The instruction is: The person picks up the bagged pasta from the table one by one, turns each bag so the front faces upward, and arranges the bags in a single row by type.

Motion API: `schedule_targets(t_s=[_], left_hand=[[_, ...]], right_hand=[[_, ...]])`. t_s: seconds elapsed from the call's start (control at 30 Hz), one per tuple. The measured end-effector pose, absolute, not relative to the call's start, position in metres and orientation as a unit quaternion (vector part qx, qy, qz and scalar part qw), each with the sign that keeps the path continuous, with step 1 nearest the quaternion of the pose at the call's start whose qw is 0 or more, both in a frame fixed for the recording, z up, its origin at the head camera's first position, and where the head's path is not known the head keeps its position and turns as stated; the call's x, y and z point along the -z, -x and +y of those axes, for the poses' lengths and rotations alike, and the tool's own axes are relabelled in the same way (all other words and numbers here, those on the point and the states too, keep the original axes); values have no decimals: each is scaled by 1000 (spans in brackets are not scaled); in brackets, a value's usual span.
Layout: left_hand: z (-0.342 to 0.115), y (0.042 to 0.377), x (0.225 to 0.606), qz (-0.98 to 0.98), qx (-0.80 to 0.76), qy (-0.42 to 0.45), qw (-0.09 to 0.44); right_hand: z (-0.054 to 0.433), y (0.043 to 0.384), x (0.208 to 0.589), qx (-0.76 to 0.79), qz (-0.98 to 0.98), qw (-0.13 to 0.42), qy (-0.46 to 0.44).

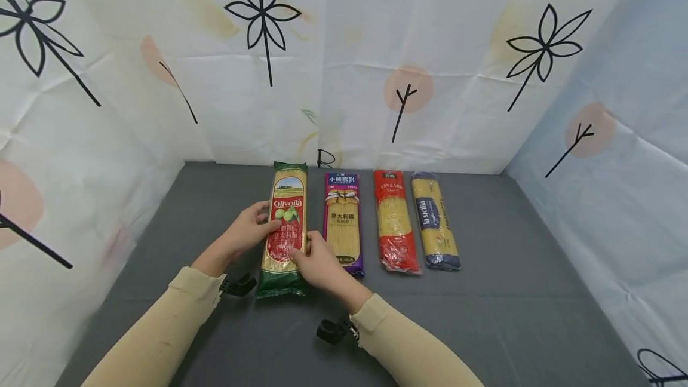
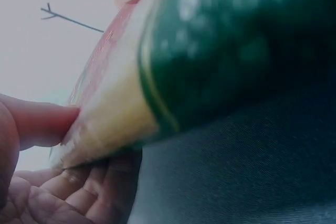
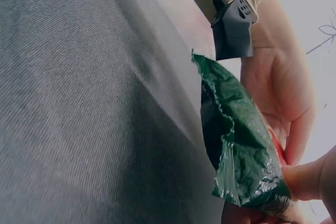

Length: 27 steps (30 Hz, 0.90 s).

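A pack of Olivoilà spaghetti (image 1: 287, 196), gold and red with green ends, is held by both hands above the grey cloth. My left hand (image 1: 244, 233) grips its left edge, thumb on the front and fingers underneath, as the left wrist view shows. Lower down on the right edge, my right hand (image 1: 321, 263) pinches the pack with the thumb over the label. In the right wrist view the crimped green end (image 3: 236, 140) points toward the camera. Just to the right lies a purple pasta pack (image 1: 343, 226), partly covered by the right hand.
Further right lie a red pasta pack (image 1: 396, 223) and a yellow-and-blue la sicilia pack (image 1: 434, 220), both lengthwise on the grey cloth (image 1: 510, 315). White patterned curtains (image 1: 355, 28) stand behind and at both sides. Each wrist wears a black camera (image 1: 333, 330).
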<state>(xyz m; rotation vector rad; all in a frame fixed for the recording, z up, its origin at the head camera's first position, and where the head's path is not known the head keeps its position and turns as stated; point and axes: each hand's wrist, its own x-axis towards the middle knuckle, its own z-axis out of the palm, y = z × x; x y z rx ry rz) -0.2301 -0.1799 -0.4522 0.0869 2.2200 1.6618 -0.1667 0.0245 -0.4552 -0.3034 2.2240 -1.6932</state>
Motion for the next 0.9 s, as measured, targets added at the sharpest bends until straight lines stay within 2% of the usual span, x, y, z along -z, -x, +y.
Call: schedule_targets(t_s=[0.2,0.5,0.73,0.9], left_hand=[[-183,233,457,785,-584,-25,203],[-188,236,467,807,-561,3,185],[-193,230,471,837,-515,-27,185],[-201,230,479,822,-530,-46,203]], right_hand=[[14,171,457,595,780,173,83],[6,182,461,461,865,166,104],[7,186,464,407,894,145,117],[11,191,463,431,875,186,123]])
